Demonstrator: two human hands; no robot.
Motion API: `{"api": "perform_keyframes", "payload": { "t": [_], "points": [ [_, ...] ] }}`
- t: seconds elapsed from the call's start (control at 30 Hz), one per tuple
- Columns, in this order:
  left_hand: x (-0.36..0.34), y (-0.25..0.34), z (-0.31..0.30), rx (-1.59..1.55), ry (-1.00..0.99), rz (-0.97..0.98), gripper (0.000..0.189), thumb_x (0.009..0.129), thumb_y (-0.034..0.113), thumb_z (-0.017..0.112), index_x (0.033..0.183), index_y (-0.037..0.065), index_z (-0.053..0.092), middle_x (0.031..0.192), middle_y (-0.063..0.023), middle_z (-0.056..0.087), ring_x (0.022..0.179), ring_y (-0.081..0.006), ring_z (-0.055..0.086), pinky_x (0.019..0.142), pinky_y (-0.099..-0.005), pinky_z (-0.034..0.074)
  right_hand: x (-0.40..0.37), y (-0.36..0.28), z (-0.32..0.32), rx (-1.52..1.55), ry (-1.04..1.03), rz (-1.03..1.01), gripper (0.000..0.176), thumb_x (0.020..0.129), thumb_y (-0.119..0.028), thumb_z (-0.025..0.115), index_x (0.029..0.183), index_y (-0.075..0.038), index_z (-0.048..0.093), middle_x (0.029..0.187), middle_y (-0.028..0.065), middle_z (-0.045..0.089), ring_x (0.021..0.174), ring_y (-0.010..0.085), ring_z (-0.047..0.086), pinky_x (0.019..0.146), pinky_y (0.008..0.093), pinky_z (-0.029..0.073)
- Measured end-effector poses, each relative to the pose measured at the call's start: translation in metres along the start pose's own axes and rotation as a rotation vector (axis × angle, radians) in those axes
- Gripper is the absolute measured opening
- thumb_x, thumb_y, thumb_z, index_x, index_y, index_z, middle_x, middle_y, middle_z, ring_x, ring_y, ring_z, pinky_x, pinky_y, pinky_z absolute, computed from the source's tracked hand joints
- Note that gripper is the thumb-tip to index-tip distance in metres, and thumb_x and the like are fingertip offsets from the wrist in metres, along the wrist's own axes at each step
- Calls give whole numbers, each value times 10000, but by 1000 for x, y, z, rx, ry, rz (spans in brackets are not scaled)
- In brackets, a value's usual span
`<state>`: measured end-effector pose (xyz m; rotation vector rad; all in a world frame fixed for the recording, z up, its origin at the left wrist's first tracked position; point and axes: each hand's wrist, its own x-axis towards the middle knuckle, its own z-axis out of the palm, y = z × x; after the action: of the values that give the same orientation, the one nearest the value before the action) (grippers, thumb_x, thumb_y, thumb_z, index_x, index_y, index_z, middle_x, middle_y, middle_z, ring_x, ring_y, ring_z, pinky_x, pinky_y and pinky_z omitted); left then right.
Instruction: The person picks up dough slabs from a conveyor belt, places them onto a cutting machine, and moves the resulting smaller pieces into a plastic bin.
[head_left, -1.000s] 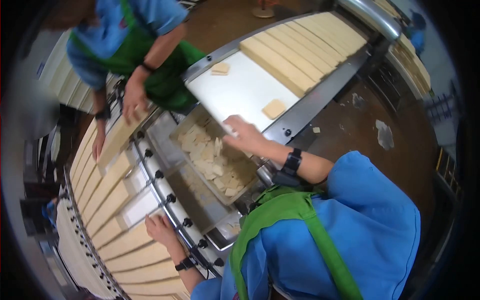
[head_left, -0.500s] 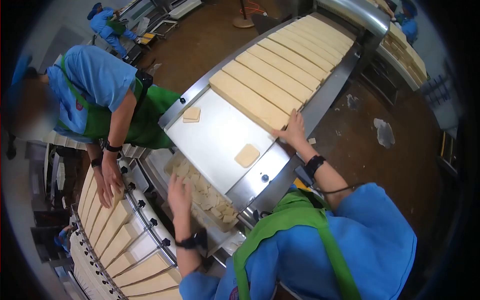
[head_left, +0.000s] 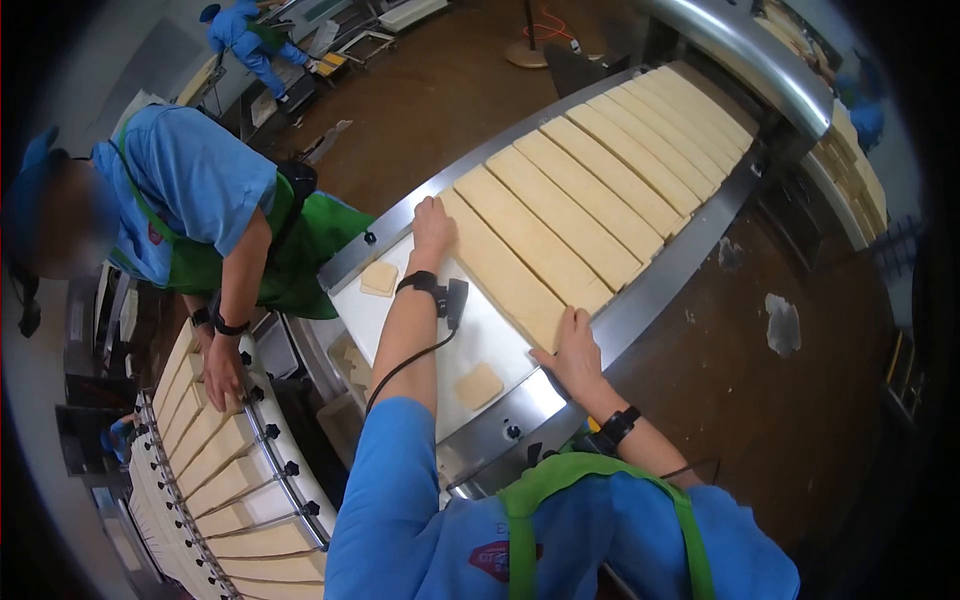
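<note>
A row of pale square biscuits point(head_left: 505, 265), packed tightly like a long bar, lies nearest me on the metal conveyor table. My left hand point(head_left: 432, 235) reaches across to its far end, fingers curled around the corner. At the near end my right hand point(head_left: 575, 360) grips it, thumb on the close side and fingers over the top. Several more rows point(head_left: 610, 170) of the same biscuits lie side by side behind it. Two loose pieces rest on the bare white surface: a square biscuit point(head_left: 479, 386) near my left forearm and a small stack point(head_left: 379, 279) beyond it.
A co-worker point(head_left: 200, 190) in a green apron stands at the left, hands over a second line of biscuit rows point(head_left: 220, 450) between metal rails. A bin of broken pieces point(head_left: 350, 365) sits below the table end. A steel machine housing point(head_left: 745, 60) spans the far end.
My left hand has moved from above the bin of broken pieces to the row's far end and taken hold there. My right hand stays at the near end. The view has shifted slightly.
</note>
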<state>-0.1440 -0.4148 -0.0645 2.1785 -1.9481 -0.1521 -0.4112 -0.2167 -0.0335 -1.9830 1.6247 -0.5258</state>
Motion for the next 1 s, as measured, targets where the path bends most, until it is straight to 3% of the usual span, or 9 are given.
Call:
{"api": "perform_keyframes", "payload": {
  "t": [0.3,0.47,0.57,0.67,0.7,0.8,0.83,0.93,1.0],
  "points": [
    [-49,-27,-52,163,-172,-276,529,589,262,631,1063,40,550,1071,-131,520,1059,-302,464,869,-406,388,5,-7,8,9,-111,-157,627,597,-213,738,1024,86,390,985,213,401,892,370,486,756,410,446],
    [-160,-102,-81,20,-200,-521,573,585,268,678,1058,-1,499,1116,-191,495,1047,-297,481,868,-411,386,33,-8,8,-13,-253,-388,754,573,-250,740,1151,43,353,1129,242,378,1009,399,452,863,431,411],
    [-234,-131,-58,-651,177,-449,567,587,245,731,1009,-5,446,1014,-179,524,940,-262,528,822,-362,422,44,-32,19,-85,-437,-253,823,561,-229,750,1230,-12,321,1195,239,351,1076,391,414,880,424,409],
    [-292,-152,-43,-1119,547,-573,518,612,192,752,961,14,413,932,-148,540,867,-215,541,759,-314,443,39,-58,46,2,-338,-421,853,546,-162,757,1262,-35,310,1206,221,349,1091,383,397,895,420,399],
    [-315,-172,-33,-1010,665,-605,474,662,174,740,982,30,422,905,-130,559,833,-195,552,736,-304,447,33,-72,54,-11,-291,-530,879,531,-100,756,1283,-59,303,1207,203,351,1072,380,409,910,413,387],
    [-389,-176,-106,-856,967,-731,444,695,181,728,988,39,426,860,-116,567,772,-188,553,704,-308,447,1,-138,74,41,-236,-754,897,528,-83,758,1293,-51,292,1216,196,340,1067,377,406,923,407,377],
    [-415,-193,-121,-686,1048,-777,401,723,208,705,976,34,448,821,-105,576,741,-187,555,680,-309,448,-12,-162,78,149,-285,-825,878,583,-120,743,1314,-44,263,1210,197,358,1058,370,420,929,393,369],
    [-490,-238,-179,-446,1209,-943,239,835,238,583,871,7,532,714,-43,565,693,-123,537,614,-259,435,-56,-228,105,560,-468,-761,796,685,-141,680,1335,-37,232,1178,198,392,1048,343,436,913,365,369],
    [-538,-293,-187,-446,1190,-1002,280,812,285,595,841,8,569,683,-92,587,687,-192,568,623,-305,447,-80,-257,140,690,-434,-773,681,779,-142,586,1343,-34,219,1100,172,451,945,287,492,837,328,399]
  ]
}}
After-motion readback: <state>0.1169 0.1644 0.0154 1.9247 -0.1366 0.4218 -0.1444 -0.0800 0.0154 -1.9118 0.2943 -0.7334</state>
